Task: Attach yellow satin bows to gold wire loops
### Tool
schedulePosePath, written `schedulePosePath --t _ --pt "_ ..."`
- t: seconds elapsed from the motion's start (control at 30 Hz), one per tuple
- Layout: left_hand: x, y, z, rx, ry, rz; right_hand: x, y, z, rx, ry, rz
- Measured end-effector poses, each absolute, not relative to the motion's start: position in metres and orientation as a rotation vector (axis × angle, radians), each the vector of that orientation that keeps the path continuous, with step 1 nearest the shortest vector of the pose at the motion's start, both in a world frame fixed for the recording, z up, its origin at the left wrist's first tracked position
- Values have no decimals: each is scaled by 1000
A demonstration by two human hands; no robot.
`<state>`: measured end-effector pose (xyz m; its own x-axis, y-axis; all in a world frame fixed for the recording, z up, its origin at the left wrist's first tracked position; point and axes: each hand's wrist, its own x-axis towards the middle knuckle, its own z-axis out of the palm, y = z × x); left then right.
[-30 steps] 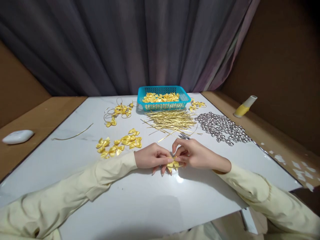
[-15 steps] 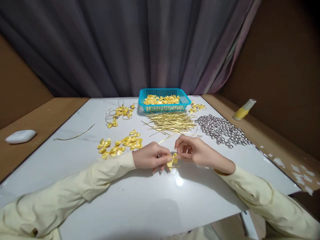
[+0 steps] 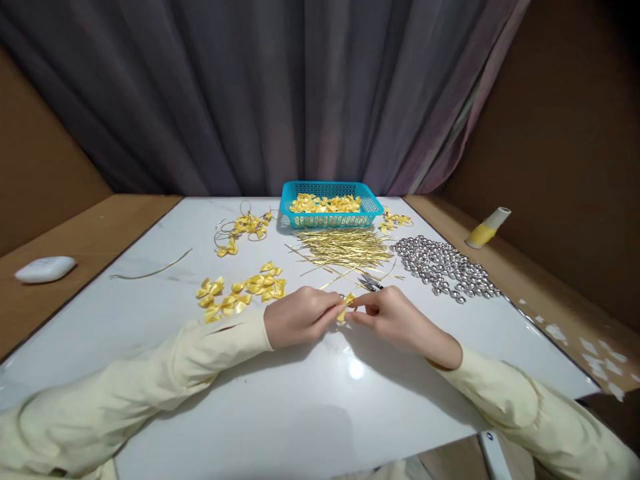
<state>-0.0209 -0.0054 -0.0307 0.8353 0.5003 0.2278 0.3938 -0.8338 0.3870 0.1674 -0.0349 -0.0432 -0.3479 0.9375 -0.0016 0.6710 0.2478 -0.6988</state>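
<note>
Between my two hands, just above the white tabletop, is a yellow ribbon bow [image 3: 344, 311]. My left hand [image 3: 304, 315] pinches its left side between thumb and fingers. From the other side, the thumb and index finger of my right hand [image 3: 387, 313] close on the bow's right part; a small bit of gold wire seems to show there. A silvery bead-like spot shows at the bow's top, too small to make out surely. Beyond the right hand lies a pair of small scissors or snips [image 3: 370, 283], partly hidden. Loose yellow bows [image 3: 260, 283] lie beyond my left forearm.
A blue basket [image 3: 373, 217] of bows stands at the back, before a grey curtain. Gold twist ties [image 3: 345, 248] lie in front of it, silver beads [image 3: 445, 267] to their right. Wired bows [image 3: 245, 227] sit back left. A white mouse-like object [image 3: 45, 269] is far left.
The bow has been tilted and lifted slightly away from me. My right fingers have closed in on its right side, and the snips beyond have come into view.
</note>
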Motion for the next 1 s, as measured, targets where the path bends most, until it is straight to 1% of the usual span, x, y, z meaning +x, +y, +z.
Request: schedulePosePath --t 0.2,0.4,0.53,0.63,0.8,0.9,1.0 --pt "-22 -9 -35 2899 616 446 167 -30 -42 -1387 -1787 1454" --pt "-24 -8 -33 2975 689 371 176 -29 -35 -1157 -1553 1774" --pt "-24 -7 -32 2981 713 371 179 -31 -28 -1006 -1551 2011" --pt "-24 -8 -32 2997 715 351 181 -34 -19 -988 -1653 1906" --pt "-25 -8 -31 3028 745 225 186 -38 -7 -1067 -1825 1523" --pt "-26 -8 -31 3021 763 175 186 -38 -5 -1027 -1878 1294" --pt "-25 -7 -30 3001 779 150 186 -37 -7 -959 -1827 1249"
